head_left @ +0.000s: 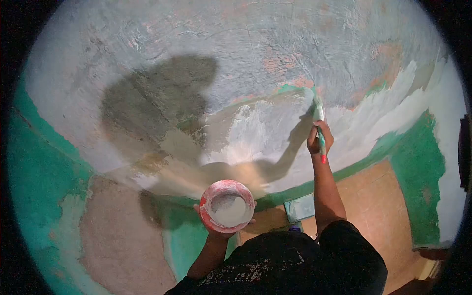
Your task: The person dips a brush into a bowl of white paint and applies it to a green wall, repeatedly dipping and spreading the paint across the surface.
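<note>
My right hand (320, 137) is closed around the handle of a paintbrush (322, 142), which is green and white with a red end. The brush is raised, its bristle end touching or very close to the wall (255, 128), near a green and pinkish edge. In my left hand (220, 233) is a red bucket (209, 221) smeared with white, held from below and from the side. Pale grey-white paint (230, 210) lies inside it. Most of the left fingers are hidden behind the bucket.
The wall carries grey, white, green and bare patches, and a dark shadow (157, 103) falls on its left side. Below are a green band (344, 169), a tan surface (373, 206) and a pale blue-white rectangular object (301, 207) near my right arm. A dark object (463, 152) stands at the right edge.
</note>
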Demonstrator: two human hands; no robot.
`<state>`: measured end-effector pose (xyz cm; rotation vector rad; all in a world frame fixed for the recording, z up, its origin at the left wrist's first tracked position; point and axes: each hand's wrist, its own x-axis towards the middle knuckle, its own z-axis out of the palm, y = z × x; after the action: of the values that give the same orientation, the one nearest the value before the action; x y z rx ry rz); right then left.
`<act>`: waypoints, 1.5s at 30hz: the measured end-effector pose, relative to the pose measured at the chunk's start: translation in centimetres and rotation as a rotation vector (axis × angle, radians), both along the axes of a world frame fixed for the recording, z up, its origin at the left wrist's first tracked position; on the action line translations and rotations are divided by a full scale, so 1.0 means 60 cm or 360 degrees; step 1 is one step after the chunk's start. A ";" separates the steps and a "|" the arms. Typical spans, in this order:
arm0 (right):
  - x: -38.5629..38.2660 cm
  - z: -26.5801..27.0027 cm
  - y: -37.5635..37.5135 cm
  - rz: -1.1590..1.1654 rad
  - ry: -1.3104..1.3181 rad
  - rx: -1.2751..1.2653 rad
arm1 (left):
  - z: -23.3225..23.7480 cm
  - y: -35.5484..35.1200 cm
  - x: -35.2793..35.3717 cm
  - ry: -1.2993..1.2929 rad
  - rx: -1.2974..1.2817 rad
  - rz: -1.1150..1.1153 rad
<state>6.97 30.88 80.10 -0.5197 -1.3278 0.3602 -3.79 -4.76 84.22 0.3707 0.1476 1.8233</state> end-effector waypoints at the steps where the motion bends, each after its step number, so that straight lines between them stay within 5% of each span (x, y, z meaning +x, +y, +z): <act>1: 0.003 -0.011 0.003 -0.0002 0.0011 -0.0004 | -0.004 -0.003 -0.007 0.0127 -0.0121 0.0017; 6: 0.032 -0.015 -0.004 0.0155 0.0268 -0.0579 | 0.001 0.006 0.002 -0.0101 -0.0096 0.0040; 9: 0.017 0.074 -0.039 -0.0244 0.0065 -0.0183 | -0.008 0.008 -0.002 -0.0010 -0.0159 0.0012; 11: 0.009 0.078 -0.055 -0.0187 -0.0436 -0.0295 | -0.023 0.012 -0.013 0.0128 -0.0180 -0.0035; 13: -0.008 0.025 -0.036 -0.0092 -0.0334 -0.0078 | -0.030 0.018 -0.021 0.0278 -0.0155 -0.0086; 15: 0.002 -0.019 -0.013 -0.0139 -0.0317 0.0107 | 0.002 0.029 0.007 -0.0178 0.0065 -0.0044; 20: 0.036 -0.003 -0.025 -0.0199 -0.0183 -0.0434 | -0.001 0.027 0.010 -0.0191 0.0165 0.0004; 23: 0.021 0.040 -0.040 -0.0216 -0.0313 0.0108 | -0.018 0.017 0.000 -0.0168 -0.0031 -0.0050; 25: -0.002 0.063 -0.058 0.0070 -0.0398 0.0144 | -0.006 0.021 0.014 -0.0217 -0.0058 -0.0068; 27: -0.013 0.021 -0.040 -0.0025 -0.0422 0.0233 | -0.004 0.021 0.016 -0.0162 -0.0044 -0.0072; 30: 0.008 -0.060 -0.017 -0.0119 -0.0350 -0.0048 | -0.004 0.018 0.001 -0.0079 -0.0003 -0.0074; 33: 0.041 -0.035 -0.021 -0.0067 -0.0152 -0.0550 | -0.013 0.007 -0.012 -0.0049 0.0028 0.0012; 36: 0.026 0.024 -0.041 -0.0296 -0.0234 -0.0272 | -0.008 0.017 -0.013 -0.0187 0.0037 0.0047; 40: -0.024 0.040 -0.058 -0.0056 -0.0275 0.0002 | -0.016 0.013 -0.035 -0.0012 -0.0172 -0.0023; 43: -0.005 -0.007 -0.048 -0.0096 -0.0388 -0.0635 | -0.016 0.019 -0.032 -0.0086 -0.0037 -0.0105; 44: -0.002 -0.034 -0.025 -0.0298 -0.0259 -0.0415 | -0.012 0.019 -0.033 -0.0041 -0.0012 -0.0134; 45: 0.020 -0.054 -0.005 -0.0127 -0.0142 -0.0652 | -0.010 0.021 -0.034 -0.0003 0.0011 -0.0165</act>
<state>8.14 30.55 76.83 -0.9373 -1.3190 0.5526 -5.82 -3.50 83.62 0.3749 0.1186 1.7220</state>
